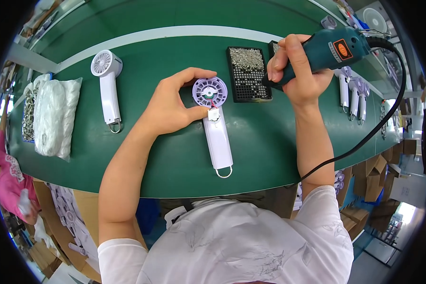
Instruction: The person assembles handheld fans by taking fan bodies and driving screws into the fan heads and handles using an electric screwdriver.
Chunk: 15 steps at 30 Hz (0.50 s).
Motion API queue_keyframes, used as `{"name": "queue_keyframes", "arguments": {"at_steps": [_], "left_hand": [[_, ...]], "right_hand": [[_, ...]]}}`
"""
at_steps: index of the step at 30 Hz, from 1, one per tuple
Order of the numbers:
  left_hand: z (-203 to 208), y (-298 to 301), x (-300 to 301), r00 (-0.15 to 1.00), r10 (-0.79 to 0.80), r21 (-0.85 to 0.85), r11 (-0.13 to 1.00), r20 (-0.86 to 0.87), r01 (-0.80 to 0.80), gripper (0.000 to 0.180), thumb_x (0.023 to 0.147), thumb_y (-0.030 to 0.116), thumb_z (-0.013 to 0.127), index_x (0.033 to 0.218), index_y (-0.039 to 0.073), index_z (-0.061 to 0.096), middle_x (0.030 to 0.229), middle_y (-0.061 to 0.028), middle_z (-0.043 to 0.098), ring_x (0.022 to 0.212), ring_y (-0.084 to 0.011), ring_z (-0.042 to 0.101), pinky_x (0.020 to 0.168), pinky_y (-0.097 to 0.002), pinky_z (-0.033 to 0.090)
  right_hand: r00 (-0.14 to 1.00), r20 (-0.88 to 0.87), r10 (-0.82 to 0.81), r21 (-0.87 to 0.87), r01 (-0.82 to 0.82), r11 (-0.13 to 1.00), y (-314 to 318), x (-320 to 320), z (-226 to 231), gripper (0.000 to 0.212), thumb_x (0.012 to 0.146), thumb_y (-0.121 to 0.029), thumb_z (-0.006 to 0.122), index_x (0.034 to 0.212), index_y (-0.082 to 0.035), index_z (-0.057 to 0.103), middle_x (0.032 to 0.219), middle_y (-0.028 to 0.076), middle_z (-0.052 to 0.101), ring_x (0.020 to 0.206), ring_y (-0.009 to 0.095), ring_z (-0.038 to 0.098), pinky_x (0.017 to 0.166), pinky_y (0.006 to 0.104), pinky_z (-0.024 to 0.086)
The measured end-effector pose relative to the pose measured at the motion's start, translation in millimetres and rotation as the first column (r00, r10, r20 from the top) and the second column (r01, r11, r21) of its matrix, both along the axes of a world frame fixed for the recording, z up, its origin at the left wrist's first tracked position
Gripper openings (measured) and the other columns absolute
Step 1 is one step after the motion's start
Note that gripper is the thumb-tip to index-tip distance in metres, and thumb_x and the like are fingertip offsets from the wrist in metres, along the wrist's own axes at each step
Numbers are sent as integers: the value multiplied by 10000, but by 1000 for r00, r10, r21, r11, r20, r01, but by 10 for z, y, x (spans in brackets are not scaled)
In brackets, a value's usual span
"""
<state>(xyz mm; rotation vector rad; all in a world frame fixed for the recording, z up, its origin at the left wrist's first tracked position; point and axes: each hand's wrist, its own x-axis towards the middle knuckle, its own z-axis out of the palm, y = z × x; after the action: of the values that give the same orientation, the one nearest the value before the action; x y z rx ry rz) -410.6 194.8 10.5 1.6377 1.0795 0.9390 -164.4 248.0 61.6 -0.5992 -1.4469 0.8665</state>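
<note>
On the green worktable lies a lavender and white handheld fan [217, 142], its round head opened so that a motor hub and red wires show. My left hand [168, 108] curves round the fan's head, index finger at the top rim and thumb by a small white square part [214, 114] at the neck. My right hand [304, 78] is wrapped round a dark green electric screwdriver [324, 49] with a black cable. The screwdriver's black nose points down-left at the right edge of a black screw tray [245, 97]; its tip is hard to make out.
Another handheld fan [110, 92] lies to the left, beside plastic-bagged white parts [57, 118]. Several fans [352, 97] lie at the right. Cardboard boxes [376, 177] stand beyond the table. A person in pink [14, 175] is at the far left. The screwdriver's cable [371, 135] arcs past my right forearm.
</note>
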Motion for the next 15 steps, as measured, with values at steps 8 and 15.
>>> {"name": "queue_keyframes", "arguments": {"at_steps": [8,15], "left_hand": [[40,7,-13,999,-39,-57,998,0,39,647,678,5,825,1292,13,623,1233,-78,668,1144,-179,622,1080,-334,438],[48,7,-20,999,-39,-61,997,-13,38,654,679,12,836,1295,10,619,1231,-79,667,1135,-175,622,1075,-332,440]], "right_hand": [[1000,-9,8,-19,-9,1000,12,-4,-34,94,992,-24,592,977,57,635,626,106,591,427,160,523,417,326,475],[1000,11,-5,-35,6,999,-1,-43,-46,82,981,-20,603,968,55,633,619,107,591,426,162,527,414,324,481]]}}
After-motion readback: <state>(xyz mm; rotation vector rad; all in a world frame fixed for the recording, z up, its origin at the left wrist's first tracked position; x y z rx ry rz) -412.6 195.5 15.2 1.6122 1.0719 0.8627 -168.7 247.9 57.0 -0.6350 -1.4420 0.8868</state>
